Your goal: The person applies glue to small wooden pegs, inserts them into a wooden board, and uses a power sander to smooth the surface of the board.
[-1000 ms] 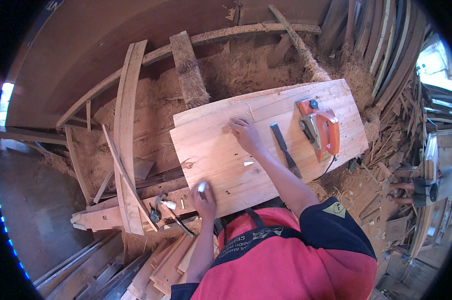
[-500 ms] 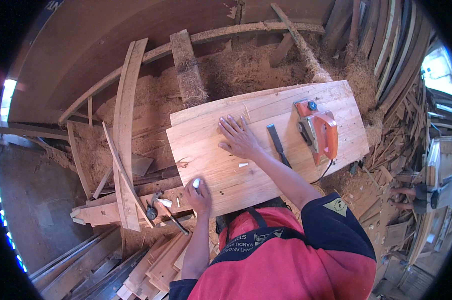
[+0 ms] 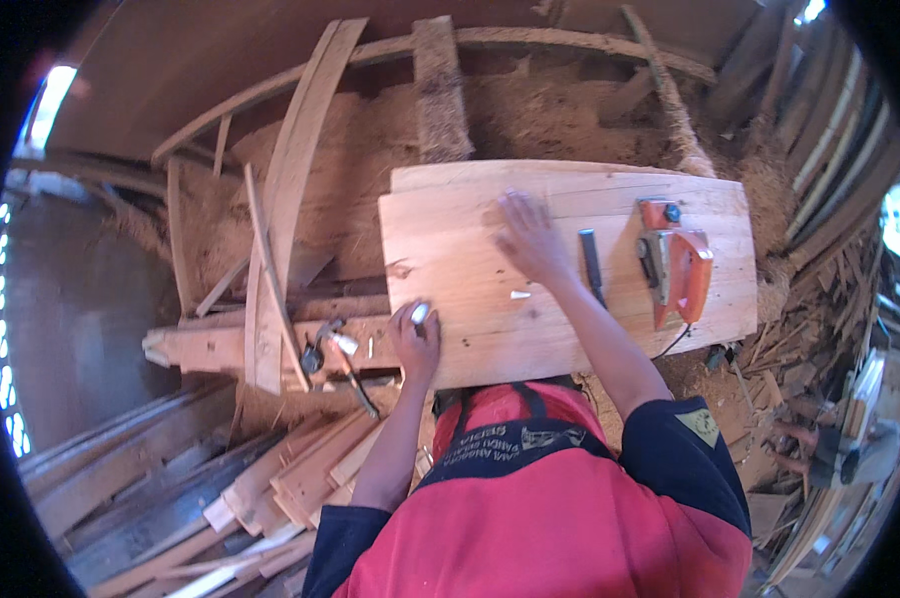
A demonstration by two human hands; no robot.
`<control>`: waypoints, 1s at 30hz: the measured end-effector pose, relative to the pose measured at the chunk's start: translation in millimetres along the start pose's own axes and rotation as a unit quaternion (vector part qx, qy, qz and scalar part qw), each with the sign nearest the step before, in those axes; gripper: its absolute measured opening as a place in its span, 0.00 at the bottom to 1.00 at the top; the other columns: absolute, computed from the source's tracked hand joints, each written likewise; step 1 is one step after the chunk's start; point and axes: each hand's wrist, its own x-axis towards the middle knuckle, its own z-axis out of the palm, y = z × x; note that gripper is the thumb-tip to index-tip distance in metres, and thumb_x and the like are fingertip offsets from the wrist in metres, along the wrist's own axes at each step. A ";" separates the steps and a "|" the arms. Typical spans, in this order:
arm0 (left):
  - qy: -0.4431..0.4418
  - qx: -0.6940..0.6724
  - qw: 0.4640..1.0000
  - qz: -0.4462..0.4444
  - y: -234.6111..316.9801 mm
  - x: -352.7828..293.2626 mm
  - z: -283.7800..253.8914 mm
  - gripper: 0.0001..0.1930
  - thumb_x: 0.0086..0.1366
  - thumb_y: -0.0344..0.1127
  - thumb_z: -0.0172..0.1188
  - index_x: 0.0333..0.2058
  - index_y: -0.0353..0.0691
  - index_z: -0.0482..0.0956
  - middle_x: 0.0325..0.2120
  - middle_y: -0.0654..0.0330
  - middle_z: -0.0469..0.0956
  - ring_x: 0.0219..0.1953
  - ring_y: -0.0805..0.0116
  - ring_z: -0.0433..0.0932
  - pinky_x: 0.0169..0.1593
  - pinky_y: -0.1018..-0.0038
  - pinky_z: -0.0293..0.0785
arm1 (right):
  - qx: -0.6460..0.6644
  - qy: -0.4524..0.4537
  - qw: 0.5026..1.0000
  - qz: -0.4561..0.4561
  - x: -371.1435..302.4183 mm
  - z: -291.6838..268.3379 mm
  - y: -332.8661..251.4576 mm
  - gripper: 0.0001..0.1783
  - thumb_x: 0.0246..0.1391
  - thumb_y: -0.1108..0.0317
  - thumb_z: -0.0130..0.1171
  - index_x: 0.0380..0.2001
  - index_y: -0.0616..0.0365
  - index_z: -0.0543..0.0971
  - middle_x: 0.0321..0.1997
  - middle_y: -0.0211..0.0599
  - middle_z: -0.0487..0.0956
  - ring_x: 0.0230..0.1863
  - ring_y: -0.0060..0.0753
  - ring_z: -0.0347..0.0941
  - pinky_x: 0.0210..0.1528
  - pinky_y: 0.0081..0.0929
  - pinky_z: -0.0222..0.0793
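A broad pale wooden board [image 3: 470, 329] lies in front of me. My left hand [image 3: 417, 344] is at its near left edge, fingers curled around a small white rounded thing [image 3: 420, 313] whose kind I cannot make out. Flat on the board's far half rests my right hand [image 3: 535, 244], fingers stretched out and slightly blurred. To the right of it lie a dark chisel [image 3: 591, 261] and an orange electric planer [image 3: 691, 274] with a black cord. A tiny white cone-shaped piece [image 3: 520, 294] sits on the wood below my right hand.
Left of the board, a hammer [image 3: 354, 379], a black round-cased tool [image 3: 312, 357] and a small white container [image 3: 344, 343] lie on a beam. Long planks [image 3: 300, 149] stand across the left side. Wood shavings [image 3: 539, 125] cover the area behind. Another person [image 3: 848, 453] is at the far right.
The view has turned and shifted, so the board appears straighter and farther right. Both hands keep about the same places on the board, and the tools lie unchanged.
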 end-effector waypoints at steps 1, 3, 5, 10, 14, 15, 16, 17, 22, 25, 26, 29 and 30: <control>-0.001 0.008 1.000 -0.009 -0.3 1.0 -3.4 0.19 0.63 0.32 0.67 0.52 0.37 0.77 0.48 0.49 0.75 0.51 0.51 0.75 0.53 0.60 0.74 | 0.013 0.024 0.999 0.020 -11.2 -0.7 7.0 0.34 0.66 0.47 0.50 0.68 0.56 0.65 0.75 0.45 0.60 0.76 0.50 0.53 0.73 0.52 0.50; -0.046 -0.089 0.994 -0.045 -2.4 2.8 -14.5 0.22 0.61 0.30 0.65 0.54 0.36 0.75 0.51 0.47 0.74 0.53 0.52 0.74 0.52 0.61 0.75 | 0.051 0.048 0.995 0.063 -29.6 -14.1 15.3 0.31 0.65 0.53 0.54 0.65 0.59 0.67 0.72 0.47 0.64 0.71 0.52 0.59 0.70 0.48 0.55; -0.053 -0.098 0.992 -0.052 -34.9 -7.1 -33.2 0.23 0.60 0.30 0.63 0.55 0.35 0.74 0.51 0.47 0.74 0.54 0.52 0.73 0.52 0.61 0.75 | 0.079 0.075 0.990 0.090 -57.3 -36.5 10.4 0.27 0.65 0.60 0.56 0.62 0.61 0.70 0.66 0.50 0.69 0.66 0.54 0.65 0.66 0.46 0.61; -0.054 0.029 0.987 -0.148 -141.8 53.0 -59.6 0.16 0.62 0.29 0.57 0.49 0.34 0.79 0.42 0.44 0.80 0.45 0.49 0.80 0.51 0.61 0.76 | 0.099 0.105 0.973 0.181 -130.6 -60.3 4.7 0.22 0.63 0.66 0.57 0.58 0.61 0.73 0.55 0.51 0.75 0.58 0.56 0.70 0.61 0.47 0.66; -0.232 0.225 0.893 -0.312 -293.8 85.9 -85.7 0.13 0.62 0.34 0.59 0.43 0.34 0.81 0.37 0.40 0.83 0.42 0.40 0.83 0.47 0.49 0.79 | 0.112 0.099 0.969 0.198 -153.9 -60.4 -16.5 0.20 0.61 0.67 0.59 0.55 0.61 0.76 0.50 0.49 0.76 0.53 0.54 0.72 0.58 0.46 0.68; -0.276 0.258 0.886 -0.269 -280.0 91.7 -51.5 0.14 0.62 0.36 0.60 0.43 0.33 0.80 0.37 0.39 0.83 0.42 0.41 0.84 0.47 0.50 0.79 | 0.078 0.103 0.965 0.227 -170.2 -59.6 -13.7 0.20 0.61 0.67 0.59 0.55 0.61 0.76 0.50 0.49 0.76 0.53 0.54 0.72 0.58 0.46 0.68; -0.320 0.293 0.876 -0.209 -253.8 106.9 -25.2 0.15 0.62 0.38 0.61 0.43 0.33 0.80 0.38 0.39 0.83 0.43 0.42 0.84 0.48 0.51 0.80 | 0.033 0.093 0.966 0.238 -189.0 -65.4 -16.6 0.19 0.60 0.68 0.59 0.54 0.61 0.76 0.49 0.48 0.77 0.52 0.52 0.72 0.56 0.45 0.68; -0.374 0.285 0.853 -0.226 -265.5 112.2 -23.4 0.17 0.62 0.40 0.62 0.44 0.32 0.79 0.38 0.38 0.83 0.43 0.42 0.84 0.48 0.51 0.80 | 0.015 0.082 0.971 0.226 -192.0 -69.0 -23.2 0.19 0.59 0.68 0.60 0.52 0.60 0.77 0.47 0.46 0.77 0.50 0.51 0.72 0.55 0.44 0.69; -0.456 0.345 0.805 -0.159 -286.1 104.6 9.6 0.19 0.64 0.41 0.61 0.47 0.33 0.78 0.42 0.38 0.82 0.47 0.44 0.83 0.52 0.54 0.80 | -0.026 0.092 0.959 0.268 -208.2 -80.7 -42.0 0.17 0.56 0.69 0.62 0.49 0.59 0.78 0.45 0.45 0.76 0.49 0.49 0.72 0.52 0.43 0.68; -0.418 0.352 0.823 -0.155 -323.0 89.8 13.6 0.15 0.69 0.38 0.52 0.48 0.36 0.79 0.48 0.41 0.81 0.52 0.43 0.81 0.55 0.55 0.77 | -0.018 0.094 0.956 0.278 -209.2 -78.2 -45.1 0.16 0.56 0.69 0.62 0.48 0.59 0.79 0.45 0.44 0.76 0.49 0.49 0.72 0.53 0.43 0.68; -0.423 0.351 0.822 -0.148 -325.9 91.6 19.6 0.15 0.69 0.38 0.52 0.48 0.36 0.79 0.48 0.41 0.81 0.52 0.43 0.81 0.55 0.55 0.77 | -0.020 0.089 0.955 0.281 -211.5 -77.8 -47.0 0.16 0.56 0.68 0.62 0.48 0.58 0.79 0.45 0.44 0.76 0.49 0.48 0.72 0.53 0.42 0.68; -0.416 0.331 0.823 -0.198 -349.2 87.4 29.2 0.16 0.68 0.38 0.52 0.49 0.36 0.78 0.46 0.42 0.81 0.51 0.44 0.81 0.55 0.54 0.77 | -0.020 0.084 0.964 0.251 -208.1 -73.3 -46.8 0.16 0.56 0.68 0.62 0.48 0.58 0.79 0.44 0.43 0.76 0.49 0.48 0.72 0.52 0.42 0.68; -0.462 0.421 0.777 -0.071 -374.0 86.4 20.8 0.15 0.68 0.37 0.52 0.47 0.36 0.80 0.45 0.42 0.82 0.49 0.45 0.82 0.54 0.53 0.78 | -0.002 0.094 0.965 0.244 -199.7 -68.1 -42.8 0.16 0.56 0.68 0.62 0.48 0.58 0.79 0.44 0.43 0.76 0.49 0.48 0.72 0.52 0.42 0.68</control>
